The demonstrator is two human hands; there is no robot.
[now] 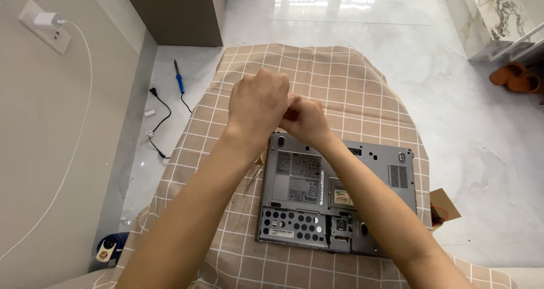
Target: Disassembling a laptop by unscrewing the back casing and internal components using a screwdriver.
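Hands meet above the middle of the frame, over a table draped in a tan checked cloth (340,85). The left hand (258,105) is curled into a loose fist with its back toward the camera, and the right hand (306,122) is closed as well, its knuckles pressed against the left. Whatever lies between the fingers is hidden, so it cannot be told whether either hand holds anything. Both forearms run down to the lower edge of the frame.

Just below the hands, right of centre, a grey laptop (306,181) lies upside down on the cloth, its underside up. The right wrist hovers over its upper left corner and the right forearm crosses its right half. A perforated panel (292,224) sits along the laptop's lower left edge, and a vent grille (399,175) shows near its upper right corner.

On the pale marble floor in the upper left lies a blue-handled soldering iron (179,80) with a black cord. A white charger (45,21) is plugged into the wall at far upper left. A small cardboard piece (445,205) sits off the laptop's right side.
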